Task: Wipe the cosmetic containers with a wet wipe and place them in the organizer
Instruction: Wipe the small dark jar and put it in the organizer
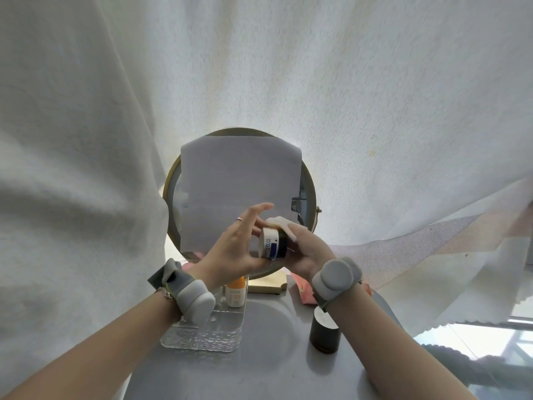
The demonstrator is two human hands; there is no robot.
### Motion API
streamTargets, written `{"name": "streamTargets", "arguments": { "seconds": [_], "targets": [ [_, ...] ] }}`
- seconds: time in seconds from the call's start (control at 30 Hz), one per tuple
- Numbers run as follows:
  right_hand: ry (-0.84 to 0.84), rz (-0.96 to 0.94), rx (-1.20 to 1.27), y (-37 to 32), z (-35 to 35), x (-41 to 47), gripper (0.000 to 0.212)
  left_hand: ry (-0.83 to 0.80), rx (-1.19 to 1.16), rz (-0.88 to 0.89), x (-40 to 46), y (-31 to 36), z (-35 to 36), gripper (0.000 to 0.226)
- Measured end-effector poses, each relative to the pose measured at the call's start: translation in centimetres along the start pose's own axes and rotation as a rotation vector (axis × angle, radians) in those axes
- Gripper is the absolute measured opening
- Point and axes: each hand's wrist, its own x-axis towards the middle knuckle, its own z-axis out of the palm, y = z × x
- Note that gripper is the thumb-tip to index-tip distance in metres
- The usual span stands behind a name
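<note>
jar (272, 244) on its side, held up in front of round mirror (239, 197) | left hand (235, 249) curls round its base end | right hand (310, 251) presses wet wipe (284, 225) on its top | organizer (202, 333) on counter (259, 365) holds orange-capped tube (236, 293) | brown jar (324, 332) stands right

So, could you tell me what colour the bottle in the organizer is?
Orange and white bottle, head view.
</note>
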Motion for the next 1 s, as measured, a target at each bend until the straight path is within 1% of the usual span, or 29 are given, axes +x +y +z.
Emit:
{"name": "streamTargets", "arguments": {
  "seconds": [0.03,0.07,0.13,0.23,0.3,0.37,0.43,0.53,0.6,0.67,0.7,0.77,0.87,1.0],
  "targets": [
    [-0.021,0.035,0.063,0.0,-0.2,0.0,0.017,0.010,-0.021,-0.001,0.1,0.0,0.0,0.086],
    [-0.036,0.061,0.125,0.1,-0.4,-0.1,0.020,0.019,-0.045,-0.007,0.2,-0.1,-0.1,0.082],
    [-0.042,0.089,0.210,0.4,-0.8,-0.2,0.017,0.016,-0.071,-0.024,0.3,-0.2,-0.3,0.073],
    [-0.046,0.158,0.245,1.1,-1.1,0.0,0.018,-0.017,-0.082,-0.089,0.0,-0.9,-0.7,0.058],
    [-0.014,0.176,0.229,1.1,-1.1,0.2,0.026,-0.024,-0.109,-0.200,-0.2,-1.7,-1.2,0.053],
    [0.059,0.154,0.240,1.3,-1.4,0.8,0.037,-0.026,-0.110,-0.347,-0.6,-2.6,-1.9,0.052],
    [0.101,0.119,0.263,1.4,-1.5,1.4,0.040,-0.030,-0.085,-0.489,-1.1,-3.7,-2.6,0.051],
    [0.113,0.148,0.267,2.1,-1.0,1.9,0.041,0.002,-0.071,-0.714,-3.2,-5.7,-3.4,0.045],
    [0.094,0.184,0.256,2.8,-0.5,1.8,0.040,-0.021,0.026,-0.811,-4.9,-6.9,-3.8,0.040],
    [0.073,0.204,0.254,3.3,-0.1,1.5,0.038,-0.096,0.160,-0.854,-6.5,-7.8,-3.8,0.024],
    [0.062,0.213,0.256,3.6,0.1,1.4,0.038,-0.122,0.215,-0.882,-7.2,-8.2,-3.7,0.021],
    [0.050,0.215,0.268,4.0,0.3,1.1,0.038,-0.152,0.295,-0.945,-8.4,-8.9,-3.3,0.027],
    [0.063,0.216,0.300,4.2,0.4,0.8,0.039,-0.213,0.414,-1.016,-9.6,-10.0,-3.0,0.026],
    [0.086,0.218,0.334,4.2,-0.1,1.0,0.041,-0.282,0.486,-1.024,-10.3,-10.7,-2.7,0.029]
  ]
}}
